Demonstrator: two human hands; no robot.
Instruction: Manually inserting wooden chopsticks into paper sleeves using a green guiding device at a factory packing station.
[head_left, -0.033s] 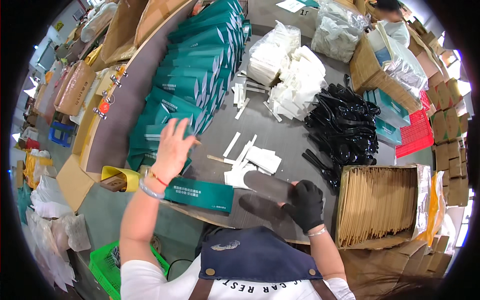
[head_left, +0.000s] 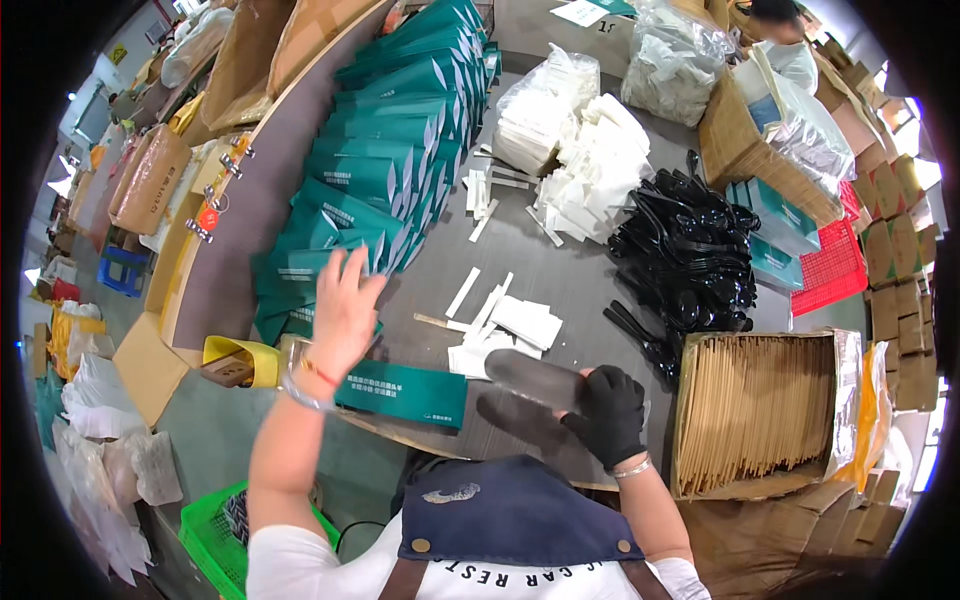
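My left hand is bare, its fingers apart, with nothing visible in it. It hovers at the near end of a long overlapping row of green printed paper sleeves. A single green sleeve lies flat at the table's front edge, beside that wrist. My right hand, in a black glove, is closed round one end of a dark grey, flat oblong piece with a rounded tip. The piece is held above the table, its shadow below. Beyond its tip lie white folded papers and narrow white strips.
Black plastic spoons and forks are heaped right of white paper packets. A carton of thin wooden sticks stands at the near right. A red basket sits behind. Below left is a green crate. Another person is at the far right.
My left hand has dropped slightly toward me at the near end of the sleeve row. The right hand and the dark oblong piece have barely shifted.
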